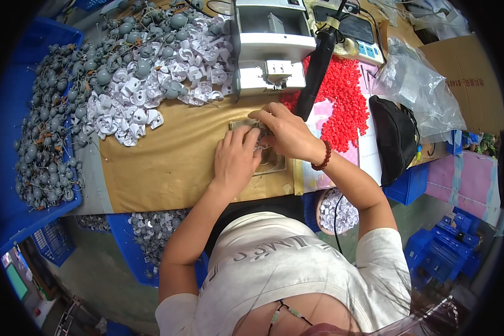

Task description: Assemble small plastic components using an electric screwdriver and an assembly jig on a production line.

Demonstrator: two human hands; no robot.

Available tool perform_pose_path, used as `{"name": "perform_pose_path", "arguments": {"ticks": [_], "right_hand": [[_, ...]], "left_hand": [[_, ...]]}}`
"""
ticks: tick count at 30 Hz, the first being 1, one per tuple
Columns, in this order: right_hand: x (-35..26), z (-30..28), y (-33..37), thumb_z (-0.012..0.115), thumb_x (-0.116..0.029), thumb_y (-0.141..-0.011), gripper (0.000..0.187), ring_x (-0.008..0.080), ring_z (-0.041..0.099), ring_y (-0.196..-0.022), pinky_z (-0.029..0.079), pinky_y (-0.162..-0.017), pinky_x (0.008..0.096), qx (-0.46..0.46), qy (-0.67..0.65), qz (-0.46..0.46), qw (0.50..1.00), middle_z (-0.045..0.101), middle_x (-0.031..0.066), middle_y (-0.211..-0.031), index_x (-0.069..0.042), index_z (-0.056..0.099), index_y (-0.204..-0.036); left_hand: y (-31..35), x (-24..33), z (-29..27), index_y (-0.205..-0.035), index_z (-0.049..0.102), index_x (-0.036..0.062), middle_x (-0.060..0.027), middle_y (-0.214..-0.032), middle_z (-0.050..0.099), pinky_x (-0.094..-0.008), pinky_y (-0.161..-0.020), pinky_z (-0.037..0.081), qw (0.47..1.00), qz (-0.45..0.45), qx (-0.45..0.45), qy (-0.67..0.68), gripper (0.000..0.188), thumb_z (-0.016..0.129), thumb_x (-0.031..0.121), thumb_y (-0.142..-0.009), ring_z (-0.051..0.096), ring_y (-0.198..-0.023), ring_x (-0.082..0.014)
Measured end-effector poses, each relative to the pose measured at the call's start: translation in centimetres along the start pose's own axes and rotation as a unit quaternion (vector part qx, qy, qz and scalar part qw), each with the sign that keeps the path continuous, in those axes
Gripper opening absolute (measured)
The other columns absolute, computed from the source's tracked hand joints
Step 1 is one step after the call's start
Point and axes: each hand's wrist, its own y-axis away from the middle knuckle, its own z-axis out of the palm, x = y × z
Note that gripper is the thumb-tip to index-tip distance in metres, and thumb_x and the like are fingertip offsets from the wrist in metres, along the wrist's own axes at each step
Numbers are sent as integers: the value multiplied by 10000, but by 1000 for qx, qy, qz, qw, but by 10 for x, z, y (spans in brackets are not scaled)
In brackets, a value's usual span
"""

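Note:
My left hand rests over a small square plate on the brown-covered table, its fingers curled in at a small grey part. From the right, my right hand bends over the same spot with its fingers closed and pointing down. Both hands meet at this part, and the fingers hide most of it. What the right fingertips grip, if anything, cannot be made out. Just beyond the hands stands a pale metal bench machine.
White plastic pieces are heaped at the back left, beside a blue bin of grey round wired parts. Small red pieces spread right of a black post. Farther right are a black pouch, clear bag and cardboard box.

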Motion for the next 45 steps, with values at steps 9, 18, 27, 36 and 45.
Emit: {"name": "perform_pose_path", "arguments": {"ticks": [9,18,27,36,45], "right_hand": [[83,-12,-10,716,-101,-896,502,267,586,-1021,456,-909,379,473,-68,84,875,627,135,-1081,27,492,-1327],[14,-51,-17,692,47,-885,384,158,648,-802,542,-741,311,563,-323,-85,756,645,67,-913,36,523,-1230],[-18,-98,-74,719,83,-828,347,135,653,-658,543,-628,284,414,-365,-148,821,666,50,-785,27,544,-1122],[-16,-77,-82,800,-47,-748,354,105,635,-750,528,-696,276,334,-404,-38,851,675,24,-830,-8,594,-1033],[-51,-33,-7,730,74,-770,594,105,624,-729,514,-727,264,260,-394,-56,880,650,27,-805,67,480,-1309]], "left_hand": [[1,-4,16,-1106,645,77,-68,-1002,611,-420,-808,479,999,18,11,-30,360,747,108,-762,572,-982,-288],[1,-3,13,-1115,645,68,-80,-990,613,-424,-831,466,1000,8,8,-8,355,730,84,-772,568,-983,-304],[3,-3,15,-1129,654,70,-93,-1009,636,-437,-842,461,1000,5,11,-8,356,728,129,-786,580,-989,-309],[5,-5,14,-1138,658,93,-75,-995,642,-443,-768,451,1000,-8,-3,0,353,722,149,-795,629,-892,-304],[4,-7,18,-1022,619,72,-88,-918,618,-463,-683,462,999,4,31,-7,287,719,147,-764,607,-743,-336]]}}
